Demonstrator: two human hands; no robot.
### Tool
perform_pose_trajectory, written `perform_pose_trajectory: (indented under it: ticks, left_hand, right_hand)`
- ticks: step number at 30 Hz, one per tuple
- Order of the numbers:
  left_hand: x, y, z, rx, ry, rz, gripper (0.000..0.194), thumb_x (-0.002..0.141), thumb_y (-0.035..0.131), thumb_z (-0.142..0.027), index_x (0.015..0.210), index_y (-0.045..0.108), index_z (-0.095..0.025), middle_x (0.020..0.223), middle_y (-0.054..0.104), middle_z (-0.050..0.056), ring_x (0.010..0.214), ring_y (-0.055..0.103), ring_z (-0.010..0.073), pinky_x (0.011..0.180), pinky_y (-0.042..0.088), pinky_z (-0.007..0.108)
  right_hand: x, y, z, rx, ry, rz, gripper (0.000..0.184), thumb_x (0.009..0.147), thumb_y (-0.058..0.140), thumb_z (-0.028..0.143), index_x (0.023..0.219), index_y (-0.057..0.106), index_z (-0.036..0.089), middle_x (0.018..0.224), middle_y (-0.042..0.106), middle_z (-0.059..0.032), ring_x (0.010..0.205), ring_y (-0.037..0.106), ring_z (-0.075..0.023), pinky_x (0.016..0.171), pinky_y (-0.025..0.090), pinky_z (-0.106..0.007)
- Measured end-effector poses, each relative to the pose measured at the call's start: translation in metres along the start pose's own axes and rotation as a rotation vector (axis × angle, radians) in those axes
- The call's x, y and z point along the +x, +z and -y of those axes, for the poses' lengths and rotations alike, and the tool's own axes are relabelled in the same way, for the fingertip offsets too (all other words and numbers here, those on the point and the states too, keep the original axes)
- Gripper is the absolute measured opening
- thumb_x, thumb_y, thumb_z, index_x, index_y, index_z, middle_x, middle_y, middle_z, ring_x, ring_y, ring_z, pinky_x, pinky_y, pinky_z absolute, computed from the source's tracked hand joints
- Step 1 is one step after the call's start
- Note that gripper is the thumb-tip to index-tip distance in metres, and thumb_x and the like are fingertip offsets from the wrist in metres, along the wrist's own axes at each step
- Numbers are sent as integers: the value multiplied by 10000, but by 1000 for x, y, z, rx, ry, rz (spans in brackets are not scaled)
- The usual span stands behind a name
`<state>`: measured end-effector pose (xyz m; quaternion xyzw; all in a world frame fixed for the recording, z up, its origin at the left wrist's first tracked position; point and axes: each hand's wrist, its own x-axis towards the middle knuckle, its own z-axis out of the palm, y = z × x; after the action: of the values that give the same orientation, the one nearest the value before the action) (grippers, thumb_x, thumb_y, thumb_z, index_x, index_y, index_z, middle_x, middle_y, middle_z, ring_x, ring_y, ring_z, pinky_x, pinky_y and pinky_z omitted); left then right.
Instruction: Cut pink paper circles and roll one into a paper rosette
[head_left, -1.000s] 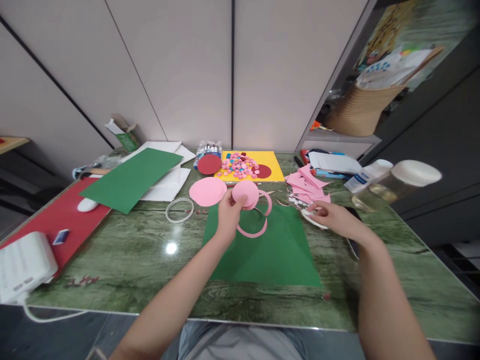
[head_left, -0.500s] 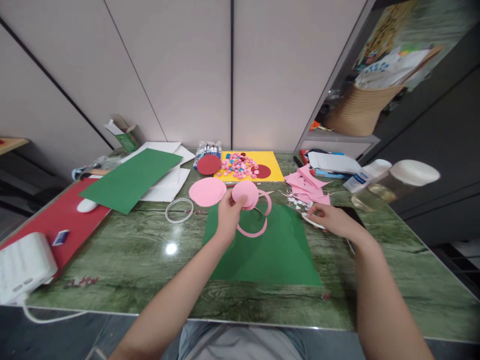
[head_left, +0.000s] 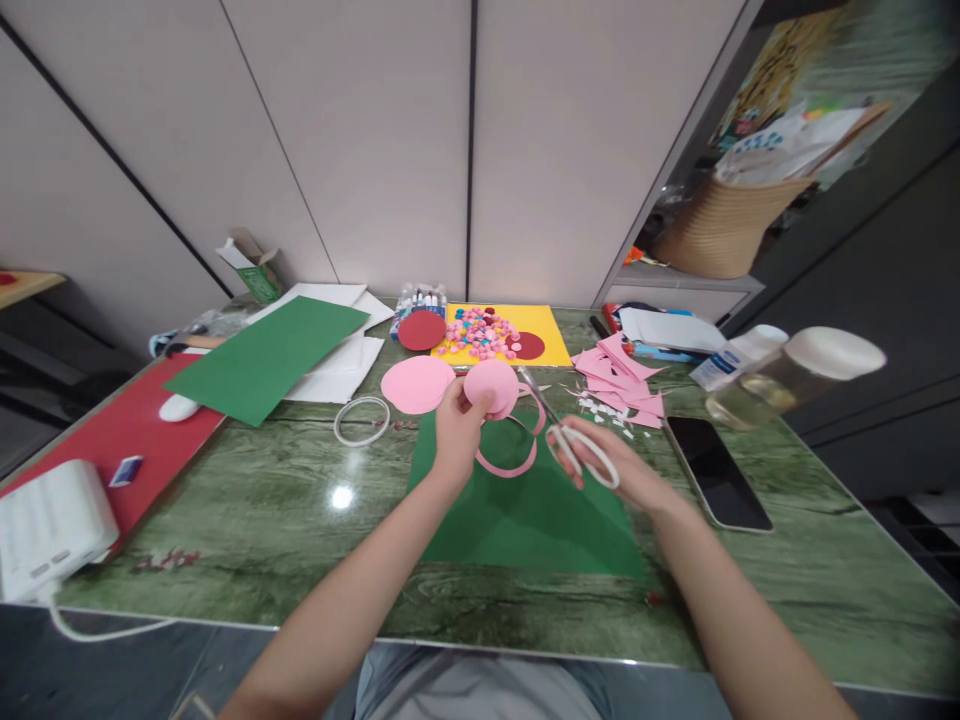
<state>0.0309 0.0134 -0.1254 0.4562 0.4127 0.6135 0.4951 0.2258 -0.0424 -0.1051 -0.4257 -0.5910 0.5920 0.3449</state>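
Observation:
Between the thumb and fingers of my left hand (head_left: 459, 432) are small pink paper circles (head_left: 491, 386), stacked unevenly. A thin curled strip of pink paper (head_left: 508, 470) hangs beside them, over a green sheet (head_left: 525, 530). My right hand (head_left: 611, 462) is closed on white-handled scissors (head_left: 592, 455), held above the sheet's right side. Their blades point up and left, close to the pink circles; how far the blades are parted is hard to make out. Larger pink paper ovals (head_left: 417, 386) lie just left of my left hand.
Pink scraps (head_left: 619, 378) and white bits lie at the right, near a phone (head_left: 718, 472) and a capped bottle (head_left: 795, 375). A yellow sheet (head_left: 551, 335) bears small pompoms and a red circle. Leftward are a white ring (head_left: 361, 422), another green sheet (head_left: 266, 355) and a white power bank (head_left: 56, 530).
My right hand has lifted the scissors off the table and brought them left, toward the pink circles. The phone it partly covered now shows. My left hand has stayed nearly still.

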Motion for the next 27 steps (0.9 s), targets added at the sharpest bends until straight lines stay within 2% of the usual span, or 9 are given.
perform_pose_trajectory:
  ticks: [3, 6, 10, 13, 27]
  left_hand:
    - [-1, 0, -3, -56, 39, -34, 221, 725, 601, -296, 884, 546, -152, 838, 555, 26, 742, 525, 119, 608, 440, 210]
    - [-1, 0, -5, -153, 67, -61, 245, 724, 620, -291, 910, 540, -153, 877, 560, 31, 748, 530, 112, 595, 430, 198]
    - [0, 0, -7, -235, 67, -87, 245, 716, 638, -267, 906, 535, -150, 871, 563, 27, 709, 520, 88, 557, 403, 171]
    - [0, 0, -7, -238, 41, -63, 273, 707, 647, -260, 930, 530, -155, 902, 566, 38, 736, 539, 101, 548, 411, 171]
    - [-13, 8, -10, -56, 40, 29, 314, 692, 636, -297, 954, 515, -172, 881, 535, 29, 707, 520, 120, 485, 427, 182]
  right_hand:
    - [0, 9, -2, 33, 19, 112, 327, 834, 488, 479, 941, 493, 170, 684, 474, 9, 544, 448, -99, 501, 376, -229]
    - [2, 9, -6, 28, 36, 146, 301, 856, 465, 459, 934, 482, 168, 680, 469, 12, 541, 440, -91, 503, 376, -219]
    - [3, 7, -9, 31, 28, 151, 294, 861, 459, 454, 922, 472, 167, 685, 467, 10, 543, 443, -91, 495, 375, -216]
    - [2, 7, -10, 44, 14, 162, 291, 864, 455, 453, 918, 469, 167, 694, 464, 6, 553, 443, -94, 499, 382, -219]
    - [5, 21, -8, 61, -52, 63, 304, 846, 467, 486, 864, 437, 184, 661, 483, 15, 535, 460, -96, 513, 386, -233]
